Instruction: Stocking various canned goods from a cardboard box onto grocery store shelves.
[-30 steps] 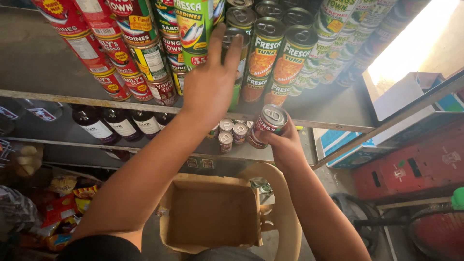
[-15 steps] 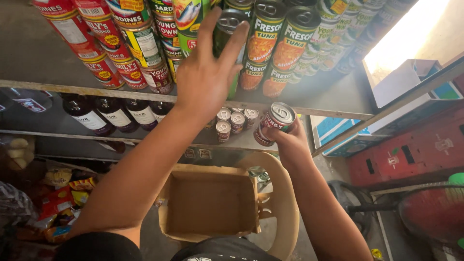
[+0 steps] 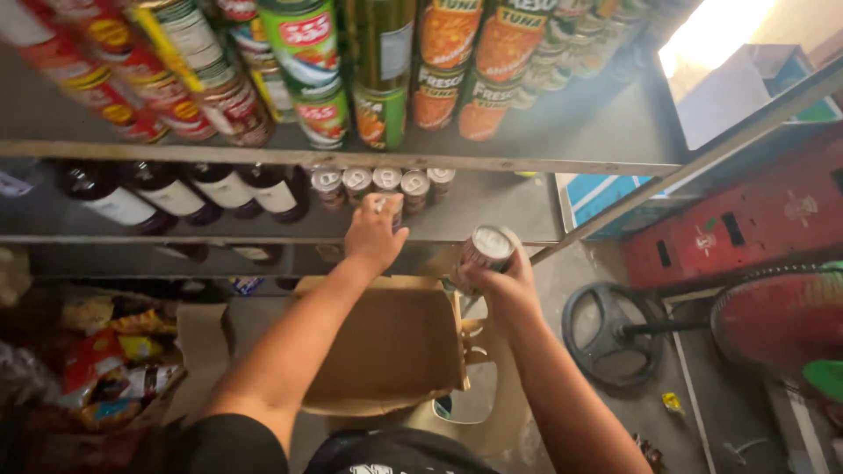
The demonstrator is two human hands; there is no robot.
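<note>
Dark bottles (image 3: pixel 176 197) lie along the left of the middle shelf (image 3: pixel 492 206). Near its front edge, the left hand (image 3: pixel 373 233) closes its fingers on a small can (image 3: pixel 386 204) pulled out of the short row of small cans (image 3: pixel 378 180). Below, an open cardboard box (image 3: pixel 386 347) sits empty. The right hand (image 3: pixel 500 281) grasps another can (image 3: pixel 483 250), tilted, just off the shelf's front edge. A sound approach: keep each can gripped round its side and lift clear of the neighbours so none topple.
</note>
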